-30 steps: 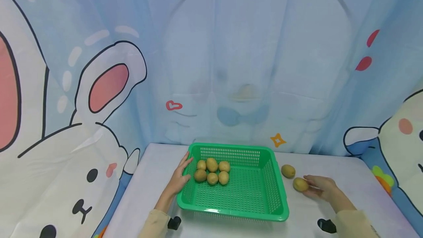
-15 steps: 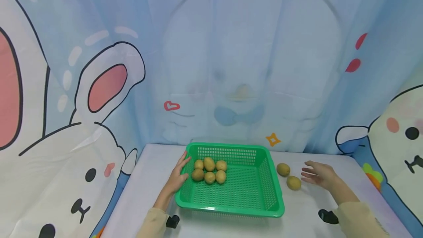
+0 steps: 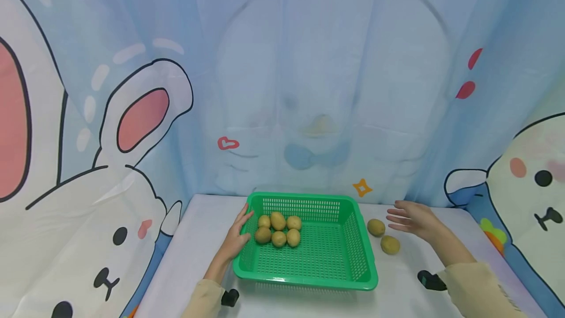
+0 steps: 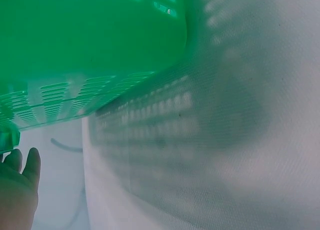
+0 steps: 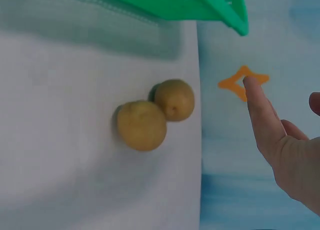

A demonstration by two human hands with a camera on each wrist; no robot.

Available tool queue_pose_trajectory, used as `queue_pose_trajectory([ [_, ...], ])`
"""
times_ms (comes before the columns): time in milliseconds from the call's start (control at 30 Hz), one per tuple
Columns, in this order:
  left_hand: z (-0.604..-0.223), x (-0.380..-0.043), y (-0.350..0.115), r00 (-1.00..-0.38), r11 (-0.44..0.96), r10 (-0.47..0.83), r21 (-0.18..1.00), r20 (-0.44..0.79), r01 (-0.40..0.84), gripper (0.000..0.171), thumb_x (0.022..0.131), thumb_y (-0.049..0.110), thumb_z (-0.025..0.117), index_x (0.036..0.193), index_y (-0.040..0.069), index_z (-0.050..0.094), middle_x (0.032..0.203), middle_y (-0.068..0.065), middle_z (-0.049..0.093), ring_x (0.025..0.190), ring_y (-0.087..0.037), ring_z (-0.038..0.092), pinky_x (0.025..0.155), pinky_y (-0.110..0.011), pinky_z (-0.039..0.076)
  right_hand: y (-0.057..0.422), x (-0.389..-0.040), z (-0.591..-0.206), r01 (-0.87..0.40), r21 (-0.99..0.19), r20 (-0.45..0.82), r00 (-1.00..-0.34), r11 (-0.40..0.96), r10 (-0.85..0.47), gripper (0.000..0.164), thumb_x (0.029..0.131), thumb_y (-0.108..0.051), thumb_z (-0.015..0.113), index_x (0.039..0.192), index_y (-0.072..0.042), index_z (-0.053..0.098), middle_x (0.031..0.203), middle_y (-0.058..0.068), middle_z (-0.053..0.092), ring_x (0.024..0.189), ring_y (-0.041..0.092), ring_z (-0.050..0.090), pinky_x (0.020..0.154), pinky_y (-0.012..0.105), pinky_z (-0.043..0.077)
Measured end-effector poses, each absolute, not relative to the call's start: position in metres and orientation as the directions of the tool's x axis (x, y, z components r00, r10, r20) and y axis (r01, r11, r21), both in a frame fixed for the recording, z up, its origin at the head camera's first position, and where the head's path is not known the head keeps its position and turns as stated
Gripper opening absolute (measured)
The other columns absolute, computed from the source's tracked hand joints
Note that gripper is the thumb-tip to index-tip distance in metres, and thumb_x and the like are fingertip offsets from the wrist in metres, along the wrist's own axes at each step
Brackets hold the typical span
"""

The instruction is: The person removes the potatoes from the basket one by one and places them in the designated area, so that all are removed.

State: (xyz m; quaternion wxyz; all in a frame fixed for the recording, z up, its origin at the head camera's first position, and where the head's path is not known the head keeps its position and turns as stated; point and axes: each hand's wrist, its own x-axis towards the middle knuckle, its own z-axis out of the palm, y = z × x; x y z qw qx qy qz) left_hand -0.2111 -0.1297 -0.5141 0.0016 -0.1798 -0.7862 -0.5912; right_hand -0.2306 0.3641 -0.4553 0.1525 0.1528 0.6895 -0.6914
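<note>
1. Left wrist view: the picture's edge cuts off most of the left hand (image 4: 19, 192) and part of the green basket (image 4: 90, 34), whose wall hides what lies inside.
2. In the right wrist view the right hand (image 5: 295, 160) is cut off too, some fingers half hidden behind others.
3. The sleeves (image 3: 476, 286) run out at the near edge of the head view.
4. Only the head view shows both hands: the left hand, fingers spread, touches the basket's left rim, how firmly I cannot tell; the right hand, fingers straight and wide, is raised above the tabletop (image 3: 202, 229), just right of two loose potatoes (image 3: 390, 245).
5. The right wrist view has one loose potato overlapping the other; the head view shows a narrow gap.
6. The basket stands on the tabletop, six potatoes (image 3: 279, 239) in its left half: three far, three near.
</note>
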Motion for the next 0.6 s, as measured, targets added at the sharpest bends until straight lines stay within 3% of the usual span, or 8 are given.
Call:
queue_pose_trajectory([
  [267,-0.516,-0.212,-0.13,-0.935,0.237,0.269,0.925,0.231,0.297,0.069,0.077,-0.016,0.045,0.145,-0.013,0.037,0.161,-0.025,0.012,0.148,-0.044,0.006,0.112,-0.064,0.015,0.329,-0.237,-0.444,0.338,-0.938,-0.345,-0.93,0.074,-0.127,0.07,0.106,-0.028,0.037,0.154,0.008,0.001,0.154,0.037,0.018,0.116,0.028,0.062,0.099,0.047,0.046],
  [600,-0.518,-0.214,-0.13,-0.929,0.23,0.277,0.922,0.244,0.311,0.068,0.077,-0.016,0.045,0.144,-0.015,0.035,0.161,-0.026,0.012,0.147,-0.045,0.006,0.112,-0.064,0.016,0.277,-0.245,-0.434,0.275,-0.959,-0.282,-0.933,0.061,-0.224,0.064,0.107,-0.025,0.034,0.155,0.006,0.005,0.154,0.037,0.019,0.138,0.048,0.033,0.101,0.049,0.044],
])
